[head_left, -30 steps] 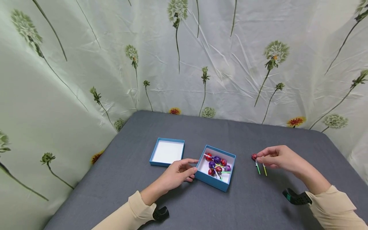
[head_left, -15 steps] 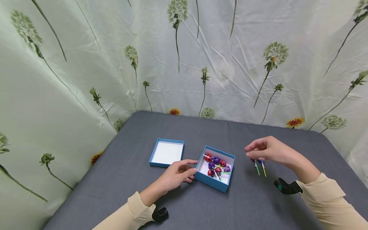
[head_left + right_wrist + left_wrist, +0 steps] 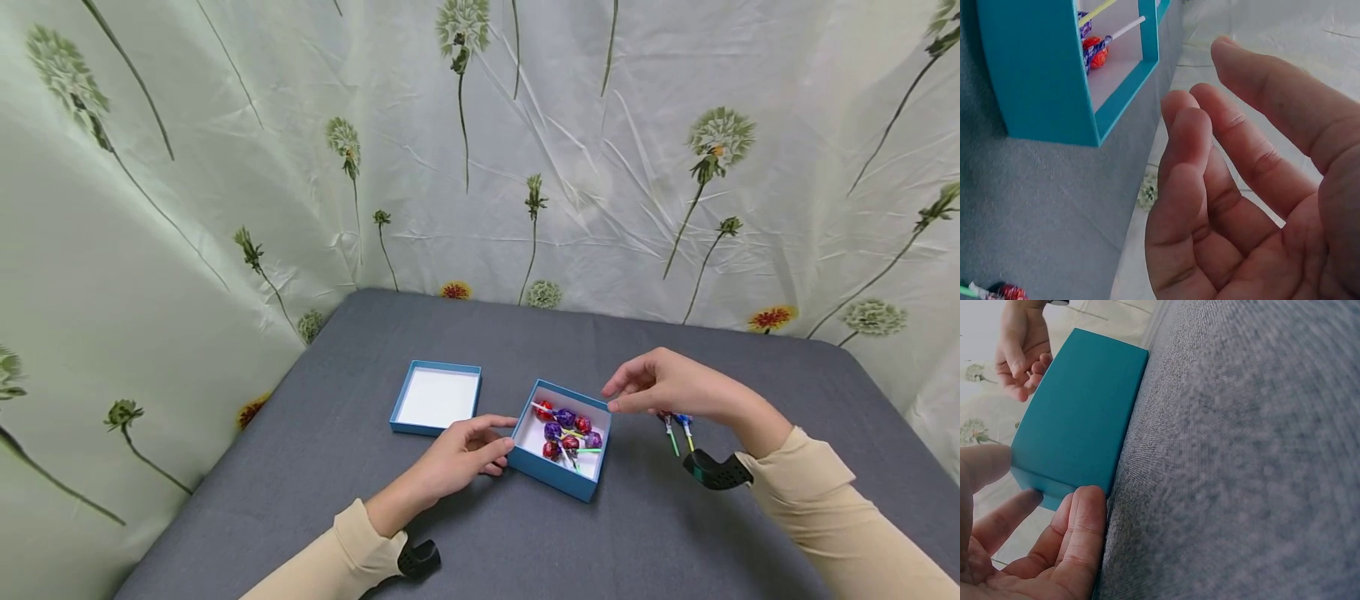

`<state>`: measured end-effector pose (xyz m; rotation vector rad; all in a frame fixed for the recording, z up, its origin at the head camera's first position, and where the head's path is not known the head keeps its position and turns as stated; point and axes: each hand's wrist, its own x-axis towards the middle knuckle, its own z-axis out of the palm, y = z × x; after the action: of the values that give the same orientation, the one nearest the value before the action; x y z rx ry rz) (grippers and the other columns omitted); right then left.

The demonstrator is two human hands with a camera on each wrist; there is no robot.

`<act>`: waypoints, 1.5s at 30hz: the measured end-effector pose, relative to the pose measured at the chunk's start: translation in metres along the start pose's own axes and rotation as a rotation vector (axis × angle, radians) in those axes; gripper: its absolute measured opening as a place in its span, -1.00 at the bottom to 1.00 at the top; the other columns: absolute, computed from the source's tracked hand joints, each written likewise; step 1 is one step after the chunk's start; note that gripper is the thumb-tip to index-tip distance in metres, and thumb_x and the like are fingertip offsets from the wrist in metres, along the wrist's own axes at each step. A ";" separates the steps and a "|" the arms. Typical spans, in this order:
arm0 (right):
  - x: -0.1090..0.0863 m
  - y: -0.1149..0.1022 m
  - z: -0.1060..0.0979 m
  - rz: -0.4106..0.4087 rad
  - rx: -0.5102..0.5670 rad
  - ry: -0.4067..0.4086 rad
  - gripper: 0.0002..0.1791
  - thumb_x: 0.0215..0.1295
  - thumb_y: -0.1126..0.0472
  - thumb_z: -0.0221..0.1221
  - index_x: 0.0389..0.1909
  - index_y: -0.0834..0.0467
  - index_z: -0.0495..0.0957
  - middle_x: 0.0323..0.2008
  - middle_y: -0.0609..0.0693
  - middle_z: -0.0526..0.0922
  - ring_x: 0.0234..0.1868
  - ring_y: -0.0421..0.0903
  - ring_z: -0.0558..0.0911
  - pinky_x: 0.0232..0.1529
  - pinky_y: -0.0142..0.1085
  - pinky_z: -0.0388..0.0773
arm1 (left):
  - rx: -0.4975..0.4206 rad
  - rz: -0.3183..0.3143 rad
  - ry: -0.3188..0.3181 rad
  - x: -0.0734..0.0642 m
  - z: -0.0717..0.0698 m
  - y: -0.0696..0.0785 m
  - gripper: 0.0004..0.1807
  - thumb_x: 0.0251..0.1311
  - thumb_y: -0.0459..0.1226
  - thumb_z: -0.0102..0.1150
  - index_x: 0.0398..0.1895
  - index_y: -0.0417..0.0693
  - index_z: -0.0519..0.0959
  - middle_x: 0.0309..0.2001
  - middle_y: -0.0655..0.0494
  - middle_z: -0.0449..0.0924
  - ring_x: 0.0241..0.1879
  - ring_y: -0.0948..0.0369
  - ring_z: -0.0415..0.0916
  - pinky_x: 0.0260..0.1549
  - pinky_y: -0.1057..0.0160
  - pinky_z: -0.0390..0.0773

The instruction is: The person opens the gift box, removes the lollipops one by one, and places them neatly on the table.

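A blue box (image 3: 558,477) with a white inside holds several lollipops (image 3: 567,422), wrapped in red and purple. My left hand (image 3: 461,458) touches the box's left corner; in the left wrist view its fingertips (image 3: 1090,503) rest against the blue wall. My right hand (image 3: 678,385) hovers by the box's far right corner, apart from it in the right wrist view. Its fingers (image 3: 1188,140) are loosely bent with nothing between them. Two more lollipops (image 3: 686,433) lie on the table right of the box, their heads partly hidden behind the right hand.
A shallow blue lid (image 3: 438,397), white inside up, lies left of the box. Dark grey cloth covers the table (image 3: 540,333). A flower-printed curtain (image 3: 420,167) hangs along the back and left side.
My right hand has moved left, away from the two lollipops on the table, to the box's right corner. My left hand and the box have stayed in place.
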<state>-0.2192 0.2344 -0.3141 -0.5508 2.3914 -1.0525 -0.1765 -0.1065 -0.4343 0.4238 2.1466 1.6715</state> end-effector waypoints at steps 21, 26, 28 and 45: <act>0.035 -0.013 0.025 -0.048 -0.108 -0.067 -0.83 0.39 0.16 0.43 -0.15 0.19 0.79 -0.46 -0.01 0.72 -0.48 -0.25 0.47 -0.46 -0.37 0.42 | 0.012 0.008 -0.002 0.002 0.000 -0.002 -0.53 0.58 -0.08 0.21 0.44 -0.02 0.56 -0.10 0.00 0.73 -0.17 0.17 0.73 -0.07 0.21 0.81; 0.040 -0.016 0.031 -0.060 -0.135 -0.072 -0.86 0.36 0.15 0.45 -0.20 0.15 0.79 -0.52 -0.08 0.68 -0.48 -0.24 0.47 -0.46 -0.35 0.45 | 0.018 0.012 0.004 0.001 0.001 -0.002 -0.53 0.58 -0.08 0.21 0.44 -0.02 0.56 -0.10 0.01 0.73 -0.17 0.17 0.73 -0.07 0.22 0.81; 0.042 -0.016 0.034 -0.064 -0.146 -0.073 -0.87 0.35 0.16 0.46 -0.22 0.15 0.79 -0.54 -0.10 0.67 -0.49 -0.23 0.46 -0.48 -0.36 0.44 | 0.019 0.014 0.003 0.001 0.001 -0.002 -0.53 0.58 -0.08 0.21 0.44 -0.02 0.56 -0.11 0.01 0.73 -0.18 0.17 0.73 -0.08 0.23 0.81; 0.054 -0.018 0.049 -0.048 -0.233 -0.071 -0.92 0.32 0.21 0.48 -0.36 0.11 0.79 -0.53 -0.15 0.70 -0.48 -0.26 0.53 -0.38 -0.34 0.50 | 0.020 0.014 0.000 0.000 0.002 -0.002 -0.53 0.59 -0.09 0.20 0.44 -0.03 0.56 -0.08 -0.01 0.73 -0.15 0.18 0.74 -0.07 0.21 0.81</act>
<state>-0.2323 0.1665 -0.3439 -0.7175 2.4638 -0.7637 -0.1760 -0.1053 -0.4365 0.4455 2.1667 1.6587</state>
